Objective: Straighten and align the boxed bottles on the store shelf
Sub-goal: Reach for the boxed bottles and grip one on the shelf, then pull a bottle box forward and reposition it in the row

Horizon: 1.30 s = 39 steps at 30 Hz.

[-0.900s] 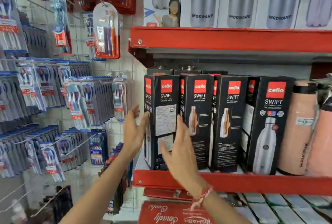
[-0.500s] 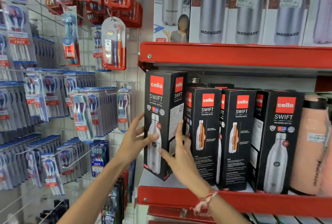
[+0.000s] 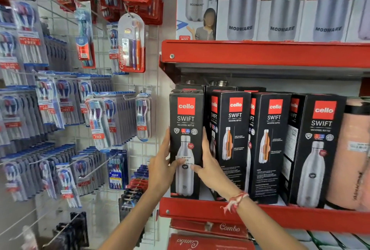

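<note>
A row of black Cello Swift bottle boxes stands on the red shelf (image 3: 200, 211). The leftmost box (image 3: 186, 117) faces front, its base at the shelf's front edge. My left hand (image 3: 160, 167) grips its left side and my right hand (image 3: 210, 167) grips its right side, both thumbs on the front face. To its right stand a second box (image 3: 234, 139), a third box (image 3: 270, 145) and a fourth box (image 3: 318, 149), each turned slightly so a side panel shows. More boxes stand behind them.
A peach flask (image 3: 352, 153) stands right of the boxes. Modware bottle boxes (image 3: 280, 9) fill the shelf above. Left of the shelf, a wire grid holds hanging toothbrush packs (image 3: 100, 119). Red Combo boxes (image 3: 210, 229) lie on the shelf below.
The leftmost box, lifted and turned half a second ago, is now down on the shelf with its front face forward. Both hands stayed on its sides.
</note>
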Tool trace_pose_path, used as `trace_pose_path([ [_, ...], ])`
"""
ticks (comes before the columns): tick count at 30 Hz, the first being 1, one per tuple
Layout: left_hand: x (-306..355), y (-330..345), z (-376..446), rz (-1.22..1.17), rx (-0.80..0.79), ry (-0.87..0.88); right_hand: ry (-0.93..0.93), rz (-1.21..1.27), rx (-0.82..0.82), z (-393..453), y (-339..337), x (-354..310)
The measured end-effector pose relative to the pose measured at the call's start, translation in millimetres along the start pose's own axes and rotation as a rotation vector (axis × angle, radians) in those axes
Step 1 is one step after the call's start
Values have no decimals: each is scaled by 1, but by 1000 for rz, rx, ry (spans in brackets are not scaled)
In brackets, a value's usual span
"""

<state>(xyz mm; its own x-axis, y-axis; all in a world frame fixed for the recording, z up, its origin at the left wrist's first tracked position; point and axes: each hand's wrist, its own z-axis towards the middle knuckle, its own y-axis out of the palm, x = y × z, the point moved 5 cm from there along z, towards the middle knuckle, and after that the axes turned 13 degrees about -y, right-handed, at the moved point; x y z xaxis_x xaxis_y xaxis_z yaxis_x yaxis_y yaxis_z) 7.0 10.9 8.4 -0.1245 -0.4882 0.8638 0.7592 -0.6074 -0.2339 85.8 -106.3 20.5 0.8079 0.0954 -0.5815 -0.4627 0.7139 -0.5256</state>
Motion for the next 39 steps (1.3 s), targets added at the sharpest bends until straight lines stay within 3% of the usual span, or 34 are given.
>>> trace_pose_path([
  [7, -7, 3, 5, 31, 8, -18, 21, -177, 111, -8, -1, 1],
  [10, -12, 1, 4, 13, 12, -47, -70, -331, 374, -23, -17, -12],
  [12, -14, -2, 0, 46, 92, -55, -141, -482, 595, -37, -33, -19],
  [14, -9, -6, -7, 105, 202, -8, -99, -607, 679, -44, -44, -15],
  [19, 24, 2, -17, 169, 295, 185, 217, -619, 517, -37, -39, 12],
  [23, 34, 16, -19, 121, 225, 210, 257, -594, 643, -33, -41, 10],
  [29, 43, 39, -22, 30, 54, 122, 172, -448, 691, -30, -54, 11],
  [39, 73, 55, -31, 37, 69, 184, -15, -142, 608, -51, -94, -2],
])
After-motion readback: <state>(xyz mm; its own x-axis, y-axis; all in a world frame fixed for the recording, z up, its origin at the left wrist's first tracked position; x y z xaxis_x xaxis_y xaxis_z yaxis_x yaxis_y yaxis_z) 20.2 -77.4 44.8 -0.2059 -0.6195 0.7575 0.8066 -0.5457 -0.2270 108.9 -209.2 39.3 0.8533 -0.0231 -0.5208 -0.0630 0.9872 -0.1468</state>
